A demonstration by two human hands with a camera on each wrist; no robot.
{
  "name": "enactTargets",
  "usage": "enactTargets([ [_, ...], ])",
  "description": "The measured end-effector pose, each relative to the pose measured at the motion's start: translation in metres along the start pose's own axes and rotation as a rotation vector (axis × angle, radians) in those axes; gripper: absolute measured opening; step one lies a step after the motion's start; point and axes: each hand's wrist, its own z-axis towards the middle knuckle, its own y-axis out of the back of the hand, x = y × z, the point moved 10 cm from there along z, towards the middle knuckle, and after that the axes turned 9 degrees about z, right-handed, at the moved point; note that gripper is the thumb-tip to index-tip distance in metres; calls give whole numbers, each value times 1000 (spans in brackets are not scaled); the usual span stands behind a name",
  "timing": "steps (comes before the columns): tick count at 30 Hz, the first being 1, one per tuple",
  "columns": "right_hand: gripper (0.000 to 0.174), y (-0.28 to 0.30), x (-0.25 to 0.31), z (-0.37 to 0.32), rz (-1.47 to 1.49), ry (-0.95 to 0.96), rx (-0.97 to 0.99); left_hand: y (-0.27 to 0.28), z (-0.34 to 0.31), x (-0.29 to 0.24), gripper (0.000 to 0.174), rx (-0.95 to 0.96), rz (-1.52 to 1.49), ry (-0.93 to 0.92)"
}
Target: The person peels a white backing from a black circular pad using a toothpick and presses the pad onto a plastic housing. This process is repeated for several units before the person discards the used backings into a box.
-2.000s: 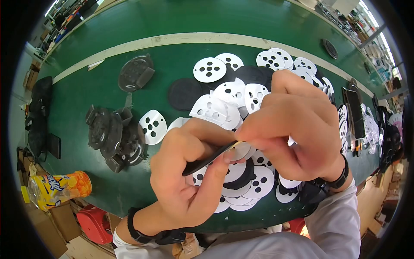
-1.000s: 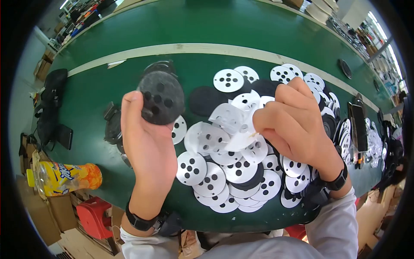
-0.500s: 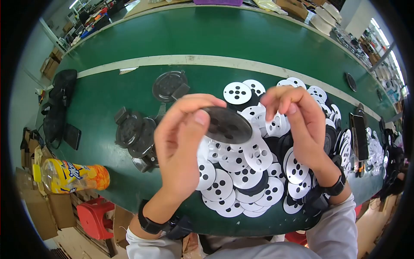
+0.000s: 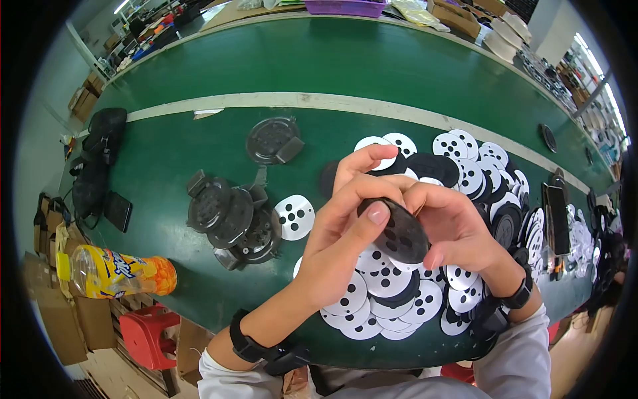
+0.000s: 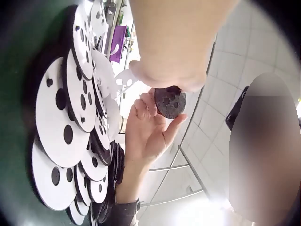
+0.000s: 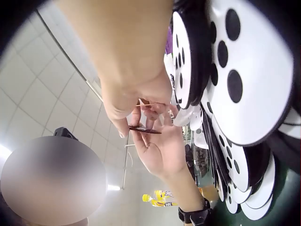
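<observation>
My left hand [image 4: 332, 256] pinches a dark round disc [image 4: 399, 236] with several holes, thumb on its face, and holds it tilted above the pile. Beside it, my right hand [image 4: 455, 223] has its fingers curled at the disc's far edge and its thumb close to the lower right edge. In the right wrist view a thin wooden stick [image 6: 145, 105] shows between the right fingers, and the disc [image 6: 145, 129] appears edge-on. Below both hands lies a spread pile of white discs with black holes [image 4: 425, 302], some backed with black.
Dark transparent holders with blocks [image 4: 229, 213] are stacked at left, another holder [image 4: 272, 141] behind them. A white disc [image 4: 294, 217] lies beside the stack. A yellow-labelled bottle [image 4: 119, 271] is at far left. Black discs [image 4: 432, 169] and a dark flat bar [image 4: 558, 219] are right.
The left hand swung left with the disc, then brought it back to centre. The right hand moved over translucent white pieces on the pile, then came up to the disc, fingers at its edge.
</observation>
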Motion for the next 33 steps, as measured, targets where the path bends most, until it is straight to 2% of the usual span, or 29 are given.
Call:
enactTargets([
  [5,39,-2,3,-2,-84,8,15,0,-1,6,16,-27,-61,67],
  [7,37,-4,3,-1,-137,8,9,1,0,7,16,-19,-101,32],
  [14,36,-2,1,-1,-103,29,-40,-7,-2,11,22,5,-197,45],
  [17,37,2,3,-5,-157,65,-93,-5,-3,13,37,-39,28,69],
  [19,37,4,3,-5,-79,58,-95,-5,-2,13,44,-80,-1,49],
  [20,38,6,3,-5,-5,47,-95,-3,-3,12,52,-124,-33,26],
  [21,39,8,8,-2,31,76,-158,-2,1,15,72,-138,-57,69],
  [22,44,12,11,-3,125,93,-159,2,0,9,63,-164,-160,98],
  [24,51,23,23,-3,176,175,-272,5,1,9,53,-47,48,106],
  [25,54,23,30,-2,142,195,-273,8,3,9,53,-43,44,106],
  [27,53,30,34,-3,83,210,-286,31,8,3,37,-175,424,85],
  [29,49,37,32,-2,40,231,-270,54,13,-10,30,-224,1125,-78],
  [30,49,37,31,-3,42,232,-267,63,13,-16,33,-310,1374,-212],
  [32,45,38,27,-3,48,203,-260,65,13,-19,28,-361,1764,-281],
  [33,45,38,27,-3,51,207,-261,71,10,-11,28,-357,1767,-283],
])
